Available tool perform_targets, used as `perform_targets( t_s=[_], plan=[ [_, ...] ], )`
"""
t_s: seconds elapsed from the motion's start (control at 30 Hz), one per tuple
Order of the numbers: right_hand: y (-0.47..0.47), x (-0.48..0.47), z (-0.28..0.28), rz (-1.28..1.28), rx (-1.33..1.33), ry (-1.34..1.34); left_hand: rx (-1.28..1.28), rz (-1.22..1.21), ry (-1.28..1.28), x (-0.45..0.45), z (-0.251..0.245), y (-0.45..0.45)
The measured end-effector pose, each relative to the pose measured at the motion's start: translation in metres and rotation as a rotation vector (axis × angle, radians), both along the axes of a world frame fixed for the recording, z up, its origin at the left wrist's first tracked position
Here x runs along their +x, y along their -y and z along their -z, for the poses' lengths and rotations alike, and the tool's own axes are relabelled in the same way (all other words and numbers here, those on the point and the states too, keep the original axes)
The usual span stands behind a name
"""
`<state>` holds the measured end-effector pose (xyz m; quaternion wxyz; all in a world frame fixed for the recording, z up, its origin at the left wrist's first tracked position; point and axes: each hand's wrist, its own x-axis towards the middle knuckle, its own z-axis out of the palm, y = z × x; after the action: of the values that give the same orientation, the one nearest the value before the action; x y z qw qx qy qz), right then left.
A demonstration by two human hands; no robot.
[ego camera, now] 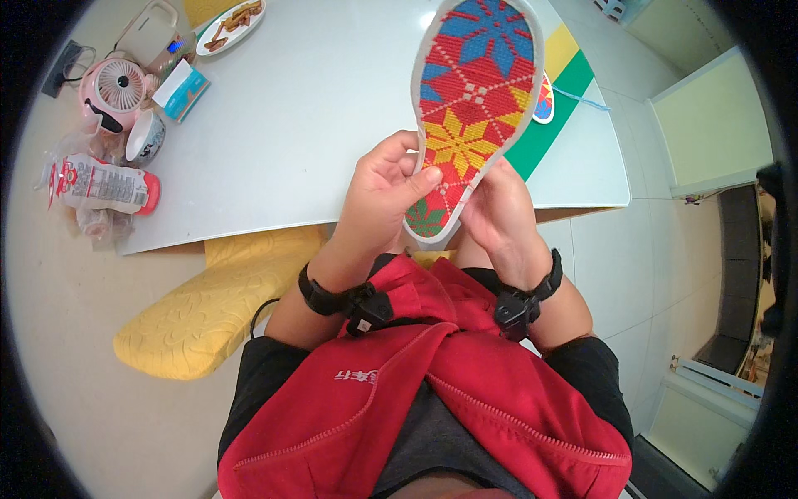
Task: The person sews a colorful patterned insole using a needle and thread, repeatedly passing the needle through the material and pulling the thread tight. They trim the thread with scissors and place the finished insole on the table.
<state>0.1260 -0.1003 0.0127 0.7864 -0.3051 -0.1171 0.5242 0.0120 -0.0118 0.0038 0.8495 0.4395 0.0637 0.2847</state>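
An embroidered shoe insole [467, 118] with a white edge is held up over the near edge of the table, its wide end pointing away from me. Blue, yellow and green leaf shapes show on its red ground. My left hand [396, 181] grips the left side of its narrow part, the thumb on the patterned face. At the right edge is my right hand [502, 215], its fingers mostly hidden behind the insole. A second patterned insole [544, 103] lies on the table beyond, partly covered by the held one, with light blue yarn [583, 98] beside it.
The white table [293, 137] has a green and yellow stripe at right. On its left stand a pink fan [118, 90], a tissue pack [185, 93], a bowl [146, 137], a plastic bottle [106, 184] and a plate of food [230, 28]. A yellow-covered chair [199, 312] is at lower left.
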Motion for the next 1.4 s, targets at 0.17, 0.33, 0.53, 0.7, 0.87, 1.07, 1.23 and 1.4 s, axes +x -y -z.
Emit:
perform_targets(
  t_s=[0.17, 0.33, 0.53, 0.7, 0.87, 1.07, 1.23, 1.4],
  plan=[
    [0.001, 0.019, 0.009, -0.148, 0.197, -0.22, -0.049, -0.035, -0.005, 0.0, 0.002, -0.002],
    [0.009, 0.053, 0.008, -0.068, 0.26, -0.054, -0.179, -0.055, 0.054, 0.002, 0.001, -0.003],
    [0.01, 0.032, -0.003, 0.038, 0.084, 0.21, -0.369, 0.223, 0.167, -0.001, 0.007, -0.015],
    [0.018, 0.018, -0.016, 0.119, 0.018, 0.795, -0.577, 0.431, 0.289, 0.0, 0.006, -0.01],
    [0.022, 0.001, -0.032, 0.321, 0.048, 1.438, -0.643, 0.553, 0.371, 0.001, 0.002, -0.005],
    [0.02, -0.01, -0.044, 0.343, 0.086, 1.603, -0.705, 0.614, 0.396, 0.002, 0.003, -0.001],
    [0.018, -0.011, -0.047, 0.343, 0.088, 1.615, -0.697, 0.609, 0.382, 0.001, 0.002, -0.001],
    [0.017, -0.011, -0.047, 0.353, 0.082, 1.624, -0.688, 0.609, 0.355, 0.0, 0.001, -0.001]
  ],
)
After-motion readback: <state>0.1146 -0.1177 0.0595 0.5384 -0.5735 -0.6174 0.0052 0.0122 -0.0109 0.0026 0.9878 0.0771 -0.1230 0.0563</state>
